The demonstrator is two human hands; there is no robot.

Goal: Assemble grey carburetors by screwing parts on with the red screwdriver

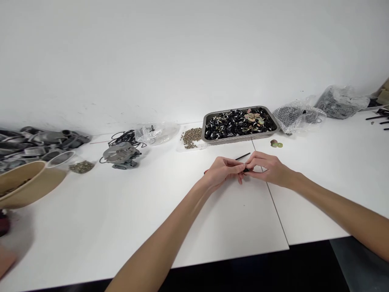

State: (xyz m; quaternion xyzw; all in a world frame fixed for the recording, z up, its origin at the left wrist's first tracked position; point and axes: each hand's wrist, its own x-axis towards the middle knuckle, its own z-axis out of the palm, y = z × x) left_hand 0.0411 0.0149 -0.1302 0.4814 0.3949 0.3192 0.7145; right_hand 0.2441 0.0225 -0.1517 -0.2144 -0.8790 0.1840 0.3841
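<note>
My left hand (pixel 224 171) and my right hand (pixel 269 168) meet fingertip to fingertip over the white table (pixel 121 211), just in front of a metal tray (pixel 240 140). Both pinch a small black part (pixel 245 169) between them, mostly hidden by the fingers. A thin black rod (pixel 243 156) lies on the table just behind the hands, and a red tip (pixel 205 172) peeks out left of my left hand.
The tray holds several black parts and copper-coloured discs (pixel 253 117). Two discs (pixel 276 143) lie loose to its right. Brass pellets (pixel 192 137), plastic bags (pixel 299 114), a grey metal casting (pixel 120 155), black rings (pixel 123 137), a tan bowl (pixel 24 186) and grey castings (pixel 36 140) line the back.
</note>
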